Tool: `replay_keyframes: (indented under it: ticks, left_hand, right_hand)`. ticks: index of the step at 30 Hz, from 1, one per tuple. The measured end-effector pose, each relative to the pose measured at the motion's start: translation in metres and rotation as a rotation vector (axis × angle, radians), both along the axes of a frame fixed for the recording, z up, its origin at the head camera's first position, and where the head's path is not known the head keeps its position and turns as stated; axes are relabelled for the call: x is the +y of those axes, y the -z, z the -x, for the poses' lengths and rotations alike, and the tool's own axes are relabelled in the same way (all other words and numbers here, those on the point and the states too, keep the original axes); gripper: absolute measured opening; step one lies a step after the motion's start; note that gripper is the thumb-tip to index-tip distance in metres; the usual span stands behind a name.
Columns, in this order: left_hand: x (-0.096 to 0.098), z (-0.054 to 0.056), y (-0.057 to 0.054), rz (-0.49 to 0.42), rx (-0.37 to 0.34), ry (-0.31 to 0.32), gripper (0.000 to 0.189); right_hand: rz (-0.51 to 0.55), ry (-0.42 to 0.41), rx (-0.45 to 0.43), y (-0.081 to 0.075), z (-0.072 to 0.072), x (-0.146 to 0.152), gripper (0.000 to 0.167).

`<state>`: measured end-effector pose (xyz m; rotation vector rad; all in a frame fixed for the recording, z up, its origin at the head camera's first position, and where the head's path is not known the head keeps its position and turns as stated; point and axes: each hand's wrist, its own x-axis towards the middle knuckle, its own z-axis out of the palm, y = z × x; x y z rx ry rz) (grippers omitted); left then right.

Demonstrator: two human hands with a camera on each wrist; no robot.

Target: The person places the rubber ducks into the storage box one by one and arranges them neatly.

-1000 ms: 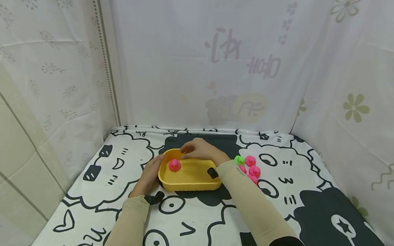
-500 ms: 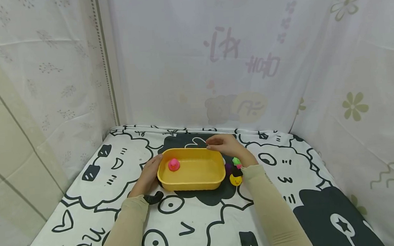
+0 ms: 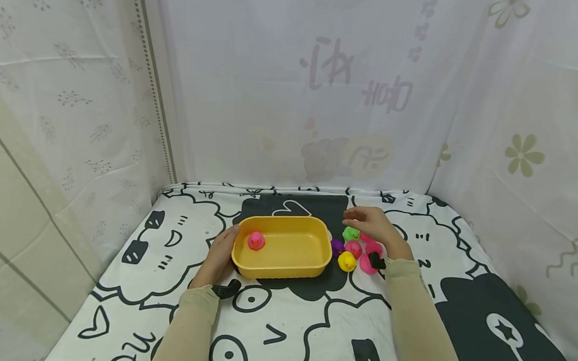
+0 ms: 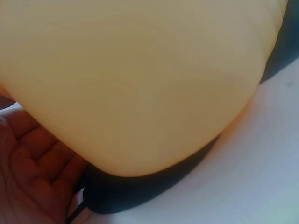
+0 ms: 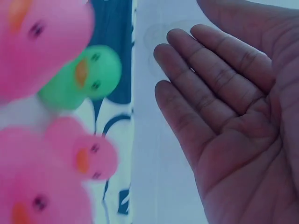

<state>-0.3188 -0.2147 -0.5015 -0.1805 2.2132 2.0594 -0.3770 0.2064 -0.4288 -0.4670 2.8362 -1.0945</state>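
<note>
A yellow plastic tub stands on the cloth, with one pink rubber duck inside near its left end. My left hand rests against the tub's left outer wall. In the left wrist view the tub wall fills most of the picture and partly hides the fingers. My right hand hovers right of the tub, holding nothing. Its palm and nearly straight fingers show in the right wrist view. Close by are a green duck, a yellow duck and several pink ducks.
A purple toy lies right beside the tub's right wall. Black-and-white printed cloth covers the table. Pale patterned curtains hang behind and on both sides. The right hand and wrist partly cover the pink ducks.
My right hand has come out from over the tub and moved right to above the loose ducks. The left hand, the tub and the duck inside have stayed in place.
</note>
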Motion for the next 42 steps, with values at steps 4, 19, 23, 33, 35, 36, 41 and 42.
replay_keyframes:
  ticks: [4,19,23,33,35,36,41,42]
  left_hand:
    - [0.000,0.000,-0.001,0.001,0.004,0.004,0.079]
    - [0.001,-0.002,-0.002,-0.020,-0.016,-0.006,0.075]
    - [0.000,-0.002,-0.001,-0.009,-0.002,-0.007,0.076]
    - [-0.001,-0.003,0.000,0.013,0.020,0.002,0.077]
    - [0.000,-0.003,-0.001,0.011,0.020,0.002,0.076]
    - [0.000,-0.004,-0.001,0.008,0.019,0.002,0.076]
    - [0.001,-0.005,-0.002,-0.003,0.017,-0.002,0.075]
    - [0.001,-0.005,-0.002,0.000,0.017,-0.004,0.075]
  right_hand:
    - [-0.021,0.024,0.011,0.007,-0.002,0.010,0.046]
    - [-0.008,0.017,-0.031,0.018,-0.003,0.019,0.043]
    - [-0.014,0.012,-0.067,0.018,-0.004,0.018,0.042]
    - [-0.090,0.027,-0.056,0.018,-0.005,0.020,0.040]
    - [-0.103,0.036,-0.065,0.017,-0.005,0.020,0.040]
    - [-0.103,0.044,-0.074,0.017,-0.005,0.020,0.040]
    - [-0.116,0.048,-0.092,0.018,-0.005,0.020,0.040]
    - [-0.120,0.044,-0.089,0.018,-0.005,0.020,0.040]
